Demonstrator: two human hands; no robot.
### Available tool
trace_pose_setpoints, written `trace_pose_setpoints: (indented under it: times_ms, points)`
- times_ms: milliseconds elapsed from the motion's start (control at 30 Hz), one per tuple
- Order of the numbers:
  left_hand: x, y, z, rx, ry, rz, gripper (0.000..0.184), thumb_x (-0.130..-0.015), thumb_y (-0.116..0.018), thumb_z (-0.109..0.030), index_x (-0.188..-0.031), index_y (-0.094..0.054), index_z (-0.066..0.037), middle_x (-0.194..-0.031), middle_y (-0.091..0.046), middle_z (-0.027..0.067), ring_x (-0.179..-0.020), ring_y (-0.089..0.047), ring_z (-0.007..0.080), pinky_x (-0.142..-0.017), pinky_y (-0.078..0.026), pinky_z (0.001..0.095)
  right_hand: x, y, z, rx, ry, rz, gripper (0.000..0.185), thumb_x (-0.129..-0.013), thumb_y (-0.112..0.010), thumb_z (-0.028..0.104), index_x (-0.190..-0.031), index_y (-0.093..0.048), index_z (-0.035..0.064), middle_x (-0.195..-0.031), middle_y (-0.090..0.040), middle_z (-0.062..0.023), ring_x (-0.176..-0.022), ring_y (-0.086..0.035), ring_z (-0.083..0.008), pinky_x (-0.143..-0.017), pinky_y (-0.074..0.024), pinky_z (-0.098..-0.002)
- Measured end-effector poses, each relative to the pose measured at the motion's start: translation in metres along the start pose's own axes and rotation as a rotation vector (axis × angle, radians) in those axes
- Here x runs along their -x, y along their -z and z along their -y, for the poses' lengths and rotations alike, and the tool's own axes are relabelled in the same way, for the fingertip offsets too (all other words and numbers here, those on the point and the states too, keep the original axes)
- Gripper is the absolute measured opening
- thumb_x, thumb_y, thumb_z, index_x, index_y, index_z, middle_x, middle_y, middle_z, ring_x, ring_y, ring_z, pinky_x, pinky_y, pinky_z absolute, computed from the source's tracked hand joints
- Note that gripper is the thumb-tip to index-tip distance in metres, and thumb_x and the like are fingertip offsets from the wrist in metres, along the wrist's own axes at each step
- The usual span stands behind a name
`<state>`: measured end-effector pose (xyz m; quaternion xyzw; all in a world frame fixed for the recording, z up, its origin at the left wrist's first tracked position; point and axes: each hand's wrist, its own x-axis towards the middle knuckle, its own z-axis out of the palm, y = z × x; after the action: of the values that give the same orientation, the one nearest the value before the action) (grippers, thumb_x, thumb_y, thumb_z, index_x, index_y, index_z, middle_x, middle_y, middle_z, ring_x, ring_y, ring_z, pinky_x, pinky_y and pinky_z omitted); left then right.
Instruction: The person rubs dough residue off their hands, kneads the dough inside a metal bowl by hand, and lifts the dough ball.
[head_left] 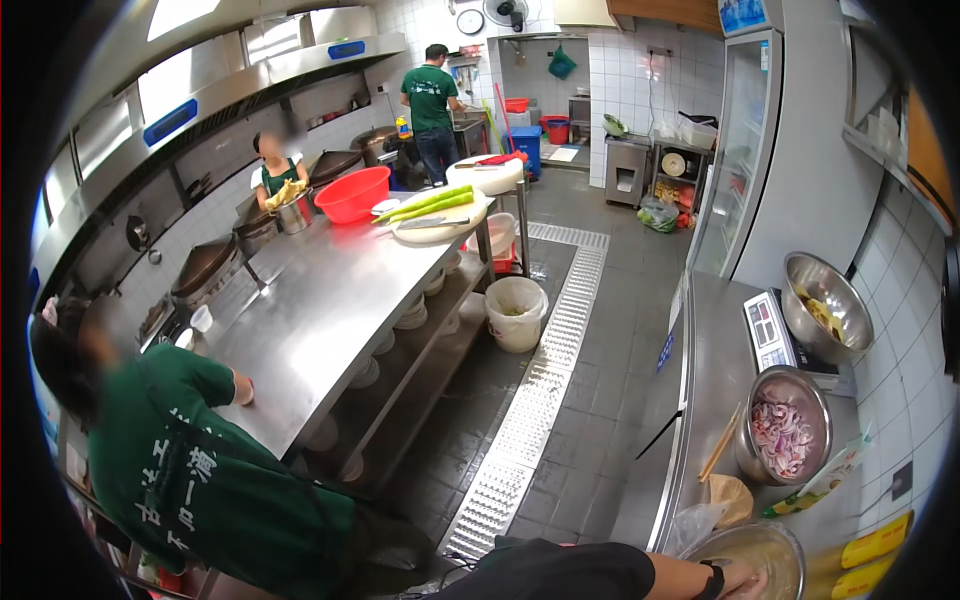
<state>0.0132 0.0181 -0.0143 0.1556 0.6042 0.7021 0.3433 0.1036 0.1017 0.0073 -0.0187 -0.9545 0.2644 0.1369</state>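
My left hand [742, 579] reaches into a steel basin [797, 548] at the bottom right, with a black band on the wrist and a dark sleeve above it. Its fingers are cut off by the frame's lower edge and partly hidden in the basin, so their grip is unclear. Pale, cloudy contents show inside. Beside the basin lie a clear plastic bag [692, 524] and a brown paper-like bag [731, 497]. My right hand is out of view.
A bowl of sliced red onion [785, 435], chopsticks [718, 443], a scale [768, 330] and another steel bowl [843, 340] stand along the counter. Co-workers in green shirts [190, 440] work around the steel table [290, 330]. A white bucket [516, 318] stands on the floor.
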Motion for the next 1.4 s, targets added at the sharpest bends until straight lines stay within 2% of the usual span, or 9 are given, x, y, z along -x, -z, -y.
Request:
trace_pose_setpoints:
  times_ms: [500, 833, 933, 967, 1000, 1067, 1167, 1267, 1400]
  points:
    - [-0.011, 0.006, 0.010, -0.135, -0.044, 0.070, 0.051, -0.101, -0.024, -0.033, -0.141, -0.028, -0.002, -0.141, -0.035, 0.0233, -0.129, -0.036, 0.0316, -0.108, -0.027, 0.0389, 0.008, 0.004, 0.004, -0.614, -0.389, -0.020, 0.061, -0.088, -0.050, 0.046, -0.135, -0.043, 0.0065, -0.128, -0.048, -0.0145, -0.119, -0.044, -0.0285, -0.102, -0.0349, -0.0463]
    - [0.000, -0.032, 0.061, -0.367, -0.229, 0.351, 0.053, -0.103, -0.019, -0.032, -0.145, -0.023, -0.001, -0.147, -0.030, 0.0234, -0.135, -0.032, 0.0314, -0.112, -0.024, 0.0381, 0.018, -0.021, -0.011, -1.512, -0.829, -0.149, 0.069, -0.090, -0.043, 0.060, -0.137, -0.041, 0.0095, -0.136, -0.046, -0.0114, -0.126, -0.041, -0.0250, -0.106, -0.0317, -0.0476]
    - [0.002, 0.005, 0.058, -0.353, -0.155, 0.439, 0.053, -0.104, -0.018, -0.032, -0.146, -0.021, 0.000, -0.148, -0.029, 0.0234, -0.137, -0.030, 0.0313, -0.113, -0.023, 0.0379, 0.004, -0.023, -0.001, -1.687, -0.817, -0.116, 0.068, -0.093, -0.038, 0.062, -0.136, -0.040, 0.0094, -0.137, -0.045, -0.0105, -0.125, -0.043, -0.0237, -0.105, -0.0349, -0.0431]
    - [-0.011, 0.026, 0.078, -0.682, -0.603, 0.393, 0.055, -0.103, -0.028, -0.035, -0.146, -0.022, -0.001, -0.146, -0.033, 0.0219, -0.134, -0.035, 0.0293, -0.111, -0.026, 0.0361, -0.005, -0.012, 0.018, -1.704, -0.755, -0.170, 0.064, -0.092, -0.033, 0.065, -0.123, -0.047, 0.0102, -0.122, -0.053, -0.0117, -0.112, -0.051, -0.0254, -0.099, -0.0403, -0.0431]
    - [0.026, 0.014, -0.016, -0.061, 0.059, 0.306, 0.060, -0.099, -0.043, -0.035, -0.146, -0.024, -0.002, -0.143, -0.036, 0.0189, -0.133, -0.035, 0.0248, -0.110, -0.028, 0.0337, -0.009, 0.003, 0.024, -1.851, -0.865, -0.084, 0.077, -0.090, -0.032, 0.069, -0.134, -0.040, 0.0062, -0.130, -0.049, -0.0142, -0.121, -0.046, -0.0253, -0.104, -0.0360, -0.0402]
    - [0.038, 0.030, -0.052, 0.114, 0.045, 0.330, 0.079, -0.091, -0.062, -0.024, -0.149, -0.013, -0.005, -0.146, -0.032, 0.0147, -0.135, -0.031, 0.0215, -0.110, -0.027, 0.0331, -0.019, 0.007, 0.023, -1.990, -0.595, -0.051, 0.088, -0.088, -0.030, 0.072, -0.143, -0.030, 0.0026, -0.141, -0.041, -0.0147, -0.132, -0.037, -0.0257, -0.110, -0.0279, -0.0378]
    - [0.050, 0.013, -0.044, 0.536, 0.086, 0.362, 0.097, -0.083, -0.071, -0.011, -0.150, 0.000, -0.009, -0.149, -0.025, 0.0122, -0.137, -0.027, 0.0213, -0.111, -0.026, 0.0341, -0.023, 0.018, 0.024, -2.074, -0.421, -0.031, 0.090, -0.091, -0.029, 0.068, -0.145, -0.023, -0.0033, -0.150, -0.028, -0.0174, -0.138, -0.029, -0.0244, -0.115, -0.0214, -0.0351]
    - [0.045, -0.009, -0.049, 0.467, 0.022, 0.202, 0.106, -0.078, -0.074, -0.003, -0.149, 0.005, -0.010, -0.150, -0.022, 0.0113, -0.136, -0.028, 0.0221, -0.111, -0.025, 0.0352, -0.034, 0.012, 0.031, -2.028, -0.427, -0.277, 0.086, -0.093, -0.029, 0.065, -0.144, -0.024, -0.0037, -0.149, -0.029, -0.0180, -0.138, -0.029, -0.0255, -0.115, -0.0204, -0.0360]
    - [0.038, -0.014, -0.048, 0.261, -0.065, 0.095, 0.100, -0.080, -0.073, -0.009, -0.147, 0.001, -0.006, -0.149, -0.024, 0.0125, -0.136, -0.027, 0.0227, -0.111, -0.027, 0.0359, -0.041, 0.020, 0.040, -2.003, -0.385, -0.310, 0.087, -0.091, -0.032, 0.066, -0.144, -0.025, -0.0025, -0.149, -0.030, -0.0174, -0.137, -0.030, -0.0253, -0.116, -0.0203, -0.0381]
